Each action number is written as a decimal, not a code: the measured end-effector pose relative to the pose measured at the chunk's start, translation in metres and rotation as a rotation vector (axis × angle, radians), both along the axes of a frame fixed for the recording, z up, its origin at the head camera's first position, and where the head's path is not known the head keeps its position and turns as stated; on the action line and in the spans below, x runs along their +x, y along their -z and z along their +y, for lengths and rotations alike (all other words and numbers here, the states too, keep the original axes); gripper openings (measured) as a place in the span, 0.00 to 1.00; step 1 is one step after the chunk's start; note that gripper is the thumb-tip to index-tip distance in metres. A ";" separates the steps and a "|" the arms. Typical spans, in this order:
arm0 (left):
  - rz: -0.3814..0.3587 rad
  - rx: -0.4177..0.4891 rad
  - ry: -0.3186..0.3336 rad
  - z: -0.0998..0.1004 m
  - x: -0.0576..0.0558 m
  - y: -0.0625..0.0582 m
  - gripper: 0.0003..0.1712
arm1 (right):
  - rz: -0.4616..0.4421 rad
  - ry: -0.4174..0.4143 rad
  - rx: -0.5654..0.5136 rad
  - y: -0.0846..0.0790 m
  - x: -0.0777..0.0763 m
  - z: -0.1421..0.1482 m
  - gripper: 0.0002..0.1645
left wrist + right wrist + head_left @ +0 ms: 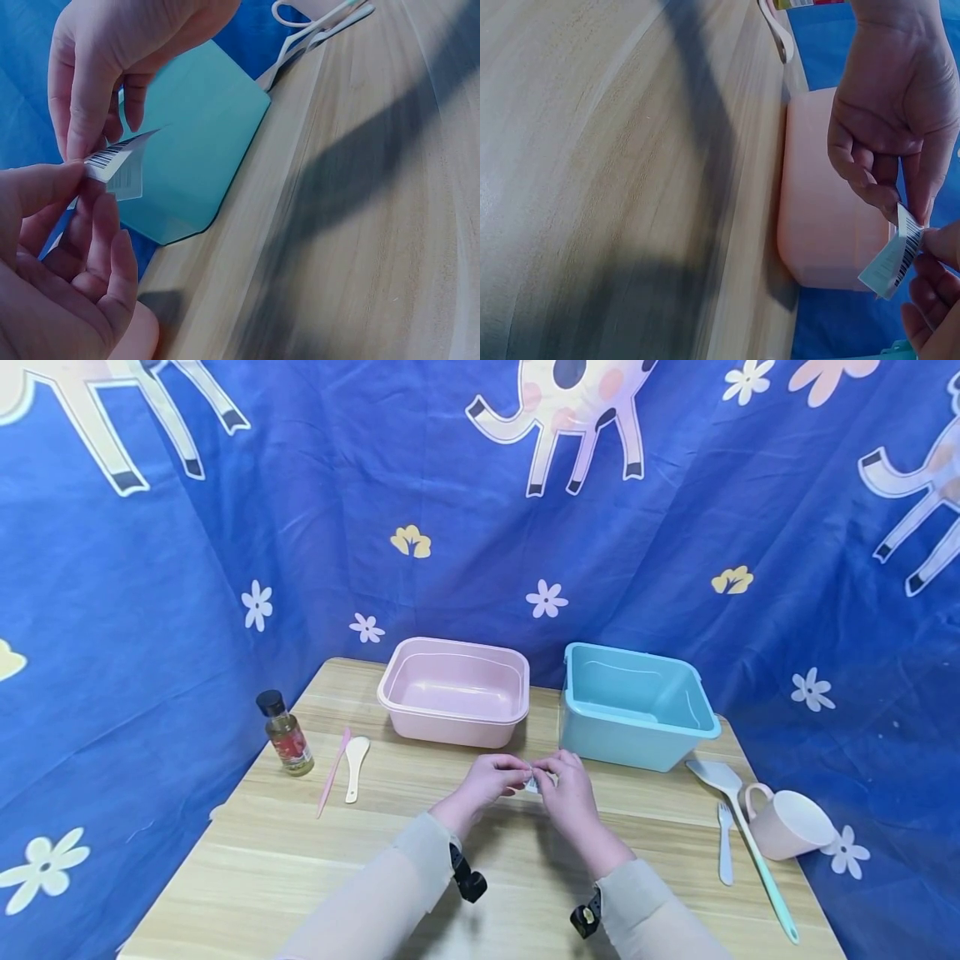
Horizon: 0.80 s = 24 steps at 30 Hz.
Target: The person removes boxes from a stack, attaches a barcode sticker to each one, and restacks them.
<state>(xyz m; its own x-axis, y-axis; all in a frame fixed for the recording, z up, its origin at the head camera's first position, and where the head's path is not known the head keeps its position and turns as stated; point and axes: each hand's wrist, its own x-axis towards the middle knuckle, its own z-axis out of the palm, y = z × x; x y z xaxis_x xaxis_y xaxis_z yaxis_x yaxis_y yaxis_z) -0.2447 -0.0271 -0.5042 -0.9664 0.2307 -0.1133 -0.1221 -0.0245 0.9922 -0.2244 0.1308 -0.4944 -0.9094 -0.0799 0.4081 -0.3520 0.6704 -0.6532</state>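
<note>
A small white barcode label (532,784), folded over on itself, is held up between both hands above the middle of the table. My left hand (491,777) pinches one edge of it between thumb and forefinger. At the edge alongside, my right hand (566,789) pinches it too, the fingertips of both hands nearly meeting. Black bars show on the upper flap of the label (124,159) in the left wrist view. From the right wrist, the label (895,255) hangs at a slant, with a paler flap behind the printed one.
Behind the hands stand a pink basin (453,731) and a teal bin (630,739). Leftward are a black-capped bottle (291,743), a thin pink utensil (333,777) and a white spoon (356,764). A spatula (761,852), a pale blue fork (725,852) and a mug (795,827) lie rightward.
</note>
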 end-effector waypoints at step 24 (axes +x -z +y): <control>0.004 -0.020 -0.028 0.000 0.000 0.001 0.12 | -0.095 0.068 -0.120 -0.006 0.000 0.001 0.04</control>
